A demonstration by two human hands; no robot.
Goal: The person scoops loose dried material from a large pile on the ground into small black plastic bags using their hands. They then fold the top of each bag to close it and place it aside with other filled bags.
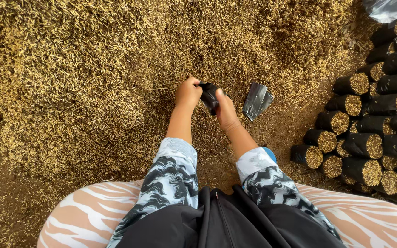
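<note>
A black apron [217,216] and patterned sleeves [173,177] fill the foreground. Above them the left hand [188,93] and right hand [226,112] pinch a small black bag [209,95] between them over a husk heap [93,69] — fingers closed on its rim. At three o'clock lie empty flat bags [256,100] — then stacked filled bags [373,124].

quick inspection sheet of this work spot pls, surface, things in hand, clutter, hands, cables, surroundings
surface: loose golden rice husk heap covering the ground
job's things: small black plastic bag, held between both hands above the husk
clutter: flat grey-black empty plastic bags lying on the husk, right of the hands
grippers: left hand and right hand both grip the bag
cables: nothing seen
surroundings: stacked black husk-filled bags at right; clear plastic sheet top right
</note>
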